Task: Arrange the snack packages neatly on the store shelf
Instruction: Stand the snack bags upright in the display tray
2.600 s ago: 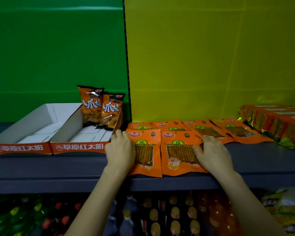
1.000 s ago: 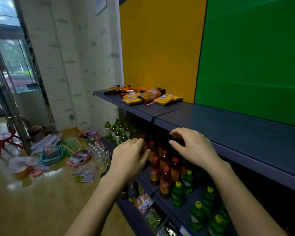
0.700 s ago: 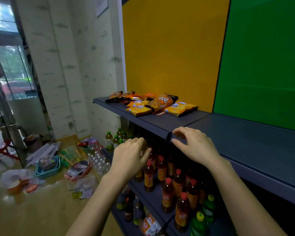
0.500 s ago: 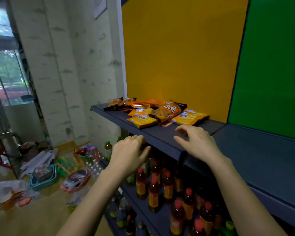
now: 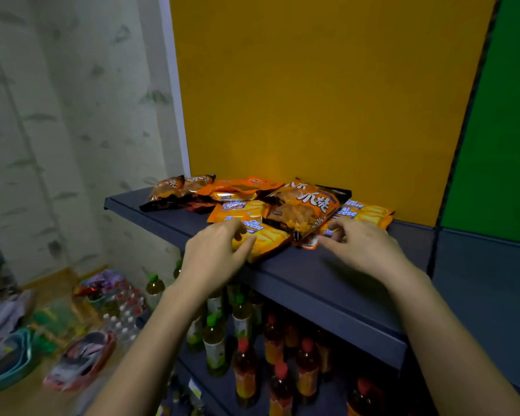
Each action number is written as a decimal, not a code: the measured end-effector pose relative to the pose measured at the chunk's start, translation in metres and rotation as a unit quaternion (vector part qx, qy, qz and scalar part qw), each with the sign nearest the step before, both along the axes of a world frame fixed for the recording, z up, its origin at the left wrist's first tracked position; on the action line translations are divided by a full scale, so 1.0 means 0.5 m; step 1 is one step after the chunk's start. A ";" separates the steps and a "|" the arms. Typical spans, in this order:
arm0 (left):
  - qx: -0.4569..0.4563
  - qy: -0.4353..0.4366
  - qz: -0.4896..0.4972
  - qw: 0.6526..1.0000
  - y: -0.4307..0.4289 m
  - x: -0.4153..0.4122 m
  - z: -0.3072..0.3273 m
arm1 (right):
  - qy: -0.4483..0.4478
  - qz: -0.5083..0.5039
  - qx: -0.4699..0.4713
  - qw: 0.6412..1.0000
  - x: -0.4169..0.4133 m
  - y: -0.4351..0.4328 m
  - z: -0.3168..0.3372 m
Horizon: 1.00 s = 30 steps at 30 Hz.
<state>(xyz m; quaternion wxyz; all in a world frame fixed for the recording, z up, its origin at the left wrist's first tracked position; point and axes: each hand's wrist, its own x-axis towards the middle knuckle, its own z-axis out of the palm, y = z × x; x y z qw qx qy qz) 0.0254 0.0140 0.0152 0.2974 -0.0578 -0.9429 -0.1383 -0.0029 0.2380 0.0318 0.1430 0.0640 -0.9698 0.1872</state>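
Head view shows a loose heap of snack packages (image 5: 246,190) lying on the dark shelf (image 5: 327,283) against the yellow back panel (image 5: 327,85). The left hand (image 5: 216,256) grips the nearest cheese cracker pack (image 5: 267,240), fingers curled over its top and thumb on its front edge. The right hand (image 5: 364,247) has bent fingers at the near corner of the orange bag (image 5: 306,208); whether it pinches the bag cannot be told.

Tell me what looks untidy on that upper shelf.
The snack packages on the shelf lie in a jumbled heap against the yellow panel. A big orange chip bag lies tilted across the yellow cheese cracker packs, and the dark bags at the left end overlap at odd angles. None stands in a row.
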 end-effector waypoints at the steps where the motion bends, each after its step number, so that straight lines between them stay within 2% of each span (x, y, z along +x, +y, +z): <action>1: 0.002 0.001 -0.014 1.000 -0.014 -0.029 0.005 | -0.002 -0.020 0.005 1.000 -0.013 -0.009 0.003; 4: -0.002 -0.009 -0.062 0.998 -0.043 -0.118 0.019 | 0.001 -0.078 0.018 0.997 -0.046 -0.030 0.006; 9: -0.017 -0.035 -0.144 0.989 -0.082 -0.263 0.050 | -0.043 -0.158 0.068 0.984 -0.078 -0.077 0.017; 15: -0.027 -0.095 -0.208 0.973 -0.067 -0.408 0.063 | -0.080 -0.243 -0.094 0.962 -0.135 -0.144 0.003; 21: -0.001 -0.127 -0.254 0.959 -0.014 -0.468 0.075 | -0.039 -0.285 -0.249 0.925 -0.167 -0.188 -0.011; 30: 0.039 -0.268 -0.238 0.933 0.051 -0.518 0.092 | -0.021 -0.302 -0.320 0.898 -0.172 -0.170 -0.020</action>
